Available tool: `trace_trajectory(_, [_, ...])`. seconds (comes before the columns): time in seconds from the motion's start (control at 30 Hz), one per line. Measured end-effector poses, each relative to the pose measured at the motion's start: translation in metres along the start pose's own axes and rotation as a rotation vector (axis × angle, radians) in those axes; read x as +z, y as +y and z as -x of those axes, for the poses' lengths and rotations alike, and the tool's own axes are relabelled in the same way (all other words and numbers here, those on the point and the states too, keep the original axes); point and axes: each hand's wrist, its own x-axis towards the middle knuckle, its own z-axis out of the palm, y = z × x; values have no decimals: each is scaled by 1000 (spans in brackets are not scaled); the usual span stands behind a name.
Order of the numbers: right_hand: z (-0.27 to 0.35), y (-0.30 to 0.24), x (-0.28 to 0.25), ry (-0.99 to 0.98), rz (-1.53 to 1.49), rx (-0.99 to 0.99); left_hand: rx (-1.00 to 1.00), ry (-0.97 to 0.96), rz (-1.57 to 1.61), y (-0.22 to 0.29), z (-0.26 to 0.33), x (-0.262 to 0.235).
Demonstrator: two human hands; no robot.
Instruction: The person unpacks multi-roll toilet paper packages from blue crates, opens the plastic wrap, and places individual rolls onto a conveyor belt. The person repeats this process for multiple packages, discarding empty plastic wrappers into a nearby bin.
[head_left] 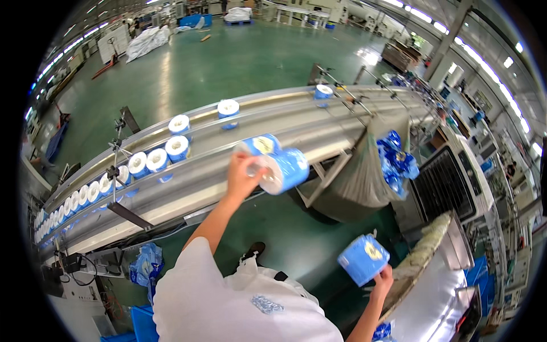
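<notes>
My left hand (242,178) is closed on two toilet paper rolls above the near side of the conveyor (296,128). Its fingers grip them at their white ends. The nearer roll (292,170) has a shiny blue wrapper; the farther roll (263,144) shows a yellowish label and is partly covered by the nearer one. Low on the right, my right hand (383,280) pinches a third blue-wrapped roll (359,261) by its lower edge, beside a metal-edged table. Several more rolls (156,159) stand upright on the conveyor to the left, their white ends up.
A large greyish bag (347,188) holding crumpled blue film (394,157) hangs at the conveyor's near side. Right of it stands a grilled metal unit (447,179). A metal table (433,308) lies at lower right. Guide rails with posts (117,148) cross the conveyor.
</notes>
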Motion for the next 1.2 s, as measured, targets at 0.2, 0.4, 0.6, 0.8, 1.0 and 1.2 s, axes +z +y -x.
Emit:
trace_trajectory(0.2, [-219, -54, 254, -223, 45, -326, -341, 187, -335, -98, -108, -58])
trace_trajectory(0.4, [-311, -142, 491, -195, 494, -554, -618, 88, -618, -162, -137, -47])
trace_trajectory(0.6, [-307, -137, 623, -581, 1078, -568, -840, -179, -714, -192, -166, -24])
trace_trajectory(0.8, [-259, -87, 629, -549, 837, -738, -585, 62, -782, -205, -142, -34])
trace_trajectory(1.0, [-206, -48, 478, -508, 280, -620, -97, 88, -322, -146, -141, -10])
trace_trajectory(1.2, [-103, 40, 257, -189, 338, 2, 83, -529, 130, -29, -94, 114])
